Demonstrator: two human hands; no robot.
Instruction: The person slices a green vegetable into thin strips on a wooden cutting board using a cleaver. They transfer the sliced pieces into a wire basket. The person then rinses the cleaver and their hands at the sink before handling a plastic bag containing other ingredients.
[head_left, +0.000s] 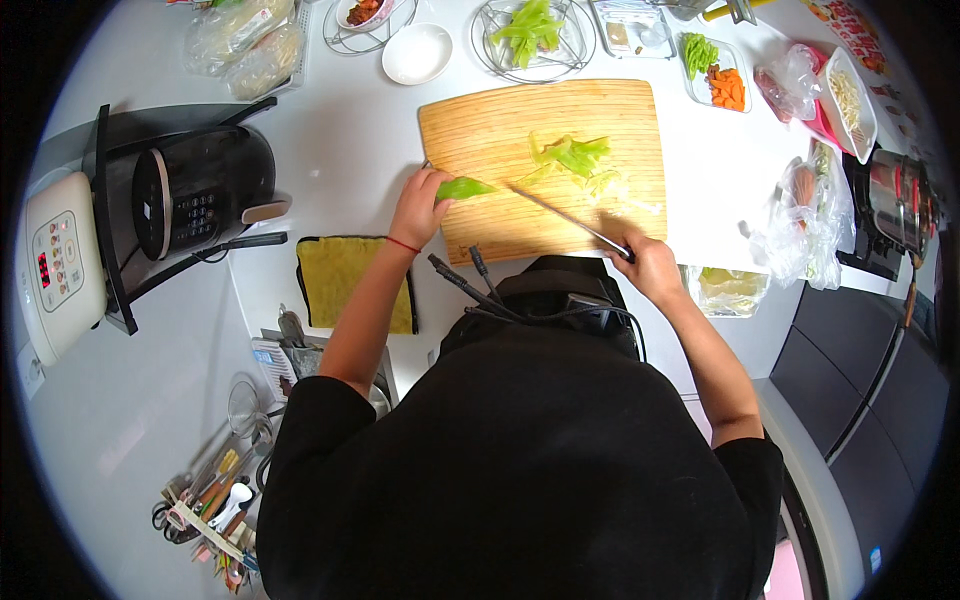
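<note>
My left hand (418, 210) rests at the left edge of the wooden cutting board (487, 124), its fingers closed around a pointed piece of green vegetable (466, 188). In my right hand (651, 264), at the board's lower right, is the handle of a kitchen knife (566, 217). The blade slants to the upper left over the board, and its tip is just right of the green piece. Beyond the blade lies a loose pile of pale green vegetable strips (576, 155), with thin scraps beside it.
Behind the board are a white bowl (417, 54) and a wire rack (480, 56) bearing leafy greens (529, 34). A tray (739, 56) of cut orange and green vegetables stands far right. Left are a black appliance (217, 187) and a yellow cloth (356, 285). A glass-sided pot (896, 199) sits right.
</note>
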